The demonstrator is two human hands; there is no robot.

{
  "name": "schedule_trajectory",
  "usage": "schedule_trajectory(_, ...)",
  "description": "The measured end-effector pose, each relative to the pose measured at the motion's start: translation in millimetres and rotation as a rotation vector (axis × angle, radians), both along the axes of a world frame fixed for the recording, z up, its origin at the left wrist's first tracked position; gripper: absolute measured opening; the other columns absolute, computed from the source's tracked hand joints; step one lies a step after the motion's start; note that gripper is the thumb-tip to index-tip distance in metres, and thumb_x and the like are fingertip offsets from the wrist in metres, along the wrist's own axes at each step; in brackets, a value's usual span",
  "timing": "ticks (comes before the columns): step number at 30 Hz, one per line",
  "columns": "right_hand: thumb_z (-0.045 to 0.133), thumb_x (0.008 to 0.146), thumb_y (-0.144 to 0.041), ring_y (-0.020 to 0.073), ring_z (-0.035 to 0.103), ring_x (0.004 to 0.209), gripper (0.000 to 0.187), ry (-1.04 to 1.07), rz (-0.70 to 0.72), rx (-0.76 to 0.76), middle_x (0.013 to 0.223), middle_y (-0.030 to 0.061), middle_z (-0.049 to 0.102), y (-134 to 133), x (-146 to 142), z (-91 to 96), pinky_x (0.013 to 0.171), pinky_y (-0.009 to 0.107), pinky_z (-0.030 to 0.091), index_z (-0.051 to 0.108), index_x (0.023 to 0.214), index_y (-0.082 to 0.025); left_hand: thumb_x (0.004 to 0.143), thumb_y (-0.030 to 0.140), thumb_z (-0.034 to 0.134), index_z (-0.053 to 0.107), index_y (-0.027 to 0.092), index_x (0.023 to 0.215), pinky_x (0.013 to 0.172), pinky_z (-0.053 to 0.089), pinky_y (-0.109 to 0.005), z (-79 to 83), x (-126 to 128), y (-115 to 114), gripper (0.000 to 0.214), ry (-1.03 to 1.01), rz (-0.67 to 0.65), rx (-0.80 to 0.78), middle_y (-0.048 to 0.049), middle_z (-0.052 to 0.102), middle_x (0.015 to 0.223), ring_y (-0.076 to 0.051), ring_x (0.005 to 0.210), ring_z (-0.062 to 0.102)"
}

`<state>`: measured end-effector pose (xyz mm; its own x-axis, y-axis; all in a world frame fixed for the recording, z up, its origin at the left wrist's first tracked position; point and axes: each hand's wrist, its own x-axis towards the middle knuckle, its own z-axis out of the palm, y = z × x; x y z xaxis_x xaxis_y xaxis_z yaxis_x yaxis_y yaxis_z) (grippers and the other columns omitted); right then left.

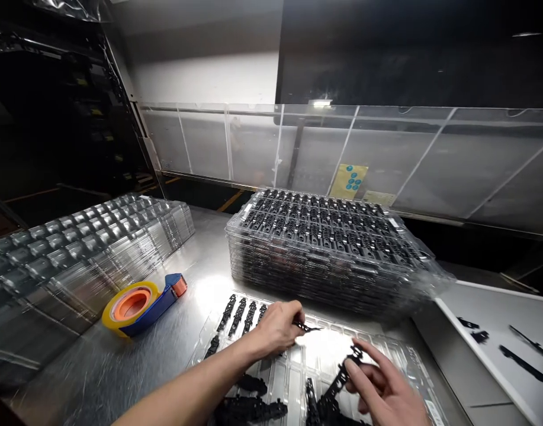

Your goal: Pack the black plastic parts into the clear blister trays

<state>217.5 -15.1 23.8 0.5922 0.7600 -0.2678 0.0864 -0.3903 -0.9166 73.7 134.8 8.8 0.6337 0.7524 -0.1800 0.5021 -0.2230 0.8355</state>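
My left hand (278,325) is closed in a pinch on a small black plastic part (307,326), held just above a clear blister tray (386,346) lying flat on the metal table. A few black parts (238,313) sit in the tray's left pockets. My right hand (382,384) hovers over the tray's lower right, fingers curled round a bunch of long black parts (337,381). More loose black parts (248,408) lie on the tray near the bottom edge.
Behind the tray stands a tall stack of clear trays filled with black parts (328,248). A stack of empty clear trays (76,248) is at the left. A yellow tape roll in a blue dispenser (140,305) lies between. A white board with black pieces (506,337) is at right.
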Motion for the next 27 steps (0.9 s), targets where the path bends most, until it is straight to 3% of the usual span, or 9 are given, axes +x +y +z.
schedule_trajectory(5,0.043,0.083,-0.054,0.0169,0.061,0.063,0.047,-0.338,0.320,-0.055,0.075,-0.0010,0.065,41,11,-30.4,0.057,0.028,0.044,0.052,0.118,-0.024,0.071,0.014,0.062,0.059,0.016,0.088,0.063,0.041,-0.020,-3.2,-12,12,0.017,-0.134,-0.002,-0.093,0.0005,0.061,0.083,-0.013,0.074,0.056)
schedule_trajectory(10,0.049,0.079,-0.037,0.0204,0.058,0.072,0.019,-0.627,0.376,-0.049,0.087,0.0014,0.062,65,3,-47.2,0.060,0.031,0.039,0.061,0.090,-0.027,0.065,0.013,0.065,0.062,0.015,0.080,0.057,0.040,-0.019,-8.2,-18,24,0.016,-0.186,0.044,-0.145,0.0020,0.060,0.072,-0.011,0.065,0.056)
schedule_trajectory(12,0.043,0.084,-0.039,0.0224,0.056,0.074,0.023,-0.723,0.376,-0.041,0.086,0.0034,0.060,64,1,-49.8,0.061,0.034,0.038,0.061,0.084,-0.026,0.067,0.014,0.062,0.061,0.015,0.082,0.051,0.039,-0.019,-12.4,-17,24,0.016,-0.187,0.085,-0.164,0.0040,0.057,0.063,-0.011,0.055,0.055)
schedule_trajectory(17,0.036,0.089,-0.032,0.0212,0.055,0.096,0.031,-0.807,0.529,0.071,0.108,0.0049,0.059,53,-1,-49.4,0.077,0.033,0.044,0.058,0.110,-0.028,0.072,0.015,0.055,0.060,0.016,0.088,0.045,0.038,-0.019,-19.4,-9,20,0.016,-0.171,0.154,-0.166,0.0056,0.054,0.053,-0.012,0.049,0.056)
schedule_trajectory(19,0.043,0.087,-0.028,0.0222,0.052,0.100,0.030,-0.831,0.627,0.113,0.110,0.0034,0.058,56,-7,-46.5,0.079,0.034,0.044,0.058,0.113,-0.032,0.074,0.016,0.054,0.062,0.016,0.086,0.049,0.040,-0.020,-14.7,-9,19,0.015,-0.159,0.179,-0.105,0.0047,0.055,0.055,-0.012,0.052,0.056)
schedule_trajectory(21,0.048,0.084,-0.025,0.0234,0.052,0.093,0.024,-0.854,0.697,0.129,0.099,0.0031,0.059,64,-16,-43.7,0.074,0.035,0.043,0.063,0.102,-0.033,0.074,0.016,0.055,0.064,0.016,0.083,0.059,0.044,-0.022,-5.1,-13,18,0.013,-0.143,0.207,-0.004,0.0023,0.059,0.064,-0.013,0.064,0.058)
schedule_trajectory(24,0.048,0.086,-0.024,0.0233,0.051,0.085,0.016,-0.871,0.733,0.146,0.087,0.0034,0.058,74,-25,-41.5,0.071,0.036,0.040,0.063,0.080,-0.028,0.073,0.015,0.054,0.066,0.017,0.080,0.074,0.044,-0.024,12.2,-28,18,0.014,-0.106,0.242,0.159,-0.0007,0.062,0.081,-0.015,0.080,0.058)
schedule_trajectory(27,0.043,0.090,-0.032,0.0211,0.053,0.083,0.022,-0.831,0.737,0.178,0.087,0.0026,0.060,70,-19,-40.3,0.072,0.034,0.042,0.060,0.077,-0.026,0.073,0.015,0.053,0.067,0.017,0.081,0.077,0.044,-0.026,24.9,-43,18,0.017,-0.031,0.250,0.257,-0.0026,0.062,0.087,-0.016,0.083,0.057)
